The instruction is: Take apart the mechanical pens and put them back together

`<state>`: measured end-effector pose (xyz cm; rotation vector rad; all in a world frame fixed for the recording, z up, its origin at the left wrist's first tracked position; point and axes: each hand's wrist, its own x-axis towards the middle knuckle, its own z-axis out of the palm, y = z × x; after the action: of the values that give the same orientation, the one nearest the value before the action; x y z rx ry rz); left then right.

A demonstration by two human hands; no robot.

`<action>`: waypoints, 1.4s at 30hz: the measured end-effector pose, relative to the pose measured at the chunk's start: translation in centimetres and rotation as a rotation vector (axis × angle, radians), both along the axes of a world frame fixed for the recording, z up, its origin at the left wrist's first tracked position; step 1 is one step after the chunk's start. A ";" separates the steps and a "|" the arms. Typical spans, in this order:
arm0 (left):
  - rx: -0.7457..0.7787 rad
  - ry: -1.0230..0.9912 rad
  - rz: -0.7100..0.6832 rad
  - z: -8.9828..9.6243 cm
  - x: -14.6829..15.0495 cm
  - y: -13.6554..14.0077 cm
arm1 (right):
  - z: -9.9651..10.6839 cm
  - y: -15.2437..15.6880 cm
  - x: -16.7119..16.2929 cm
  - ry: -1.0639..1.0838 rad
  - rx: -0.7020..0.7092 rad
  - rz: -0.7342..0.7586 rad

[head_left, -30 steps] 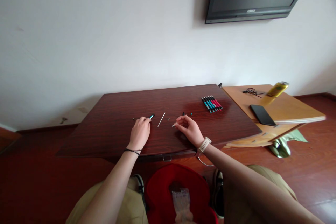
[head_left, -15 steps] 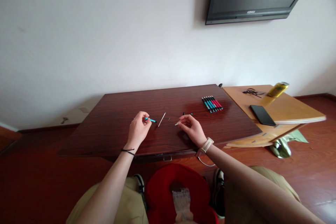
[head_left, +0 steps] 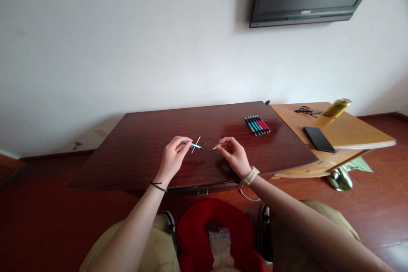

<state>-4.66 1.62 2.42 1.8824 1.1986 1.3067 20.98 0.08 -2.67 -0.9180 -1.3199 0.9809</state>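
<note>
My left hand (head_left: 174, 155) pinches a blue pen barrel (head_left: 195, 145), its dark end pointing right. Under that barrel a thin white refill (head_left: 198, 140) lies slantwise on the dark wooden table (head_left: 153, 127). A tiny spring-like piece (head_left: 204, 144) rests just right of the refill. My right hand (head_left: 234, 155) is closed on a small whitish, slim piece (head_left: 216, 146), too small to name. Partly hidden behind its fingers is a small black part (head_left: 223, 137). Another small dark piece (head_left: 162, 144) lies left of my left hand.
A row of several blue and red pens (head_left: 257, 126) lies at the table's right. On the adjoining light wooden table are a phone (head_left: 318, 139), a black cable (head_left: 306, 111) and a yellow can (head_left: 338, 108). A red stool (head_left: 188, 229) stands below, with a clear plastic bag (head_left: 220, 242) on it.
My left hand has moved right with the blue pen barrel, which now passes over the white refill. My right hand has stayed nearly in place.
</note>
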 end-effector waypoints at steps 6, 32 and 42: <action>0.175 0.335 -0.075 0.1 1.0 -1.0 | 0.8 -0.7 -0.3 -0.020 0.022 -0.014; 0.218 0.418 -0.190 -1.3 3.3 -1.8 | 1.8 -1.3 -0.8 -0.196 0.093 0.041; 0.116 0.210 -0.126 -0.9 3.3 -1.6 | 1.5 -1.4 -0.5 -0.284 0.132 0.114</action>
<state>-1.35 0.01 1.54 2.1858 1.1048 1.1556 20.49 -1.27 -1.18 -0.9115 -1.6727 0.8591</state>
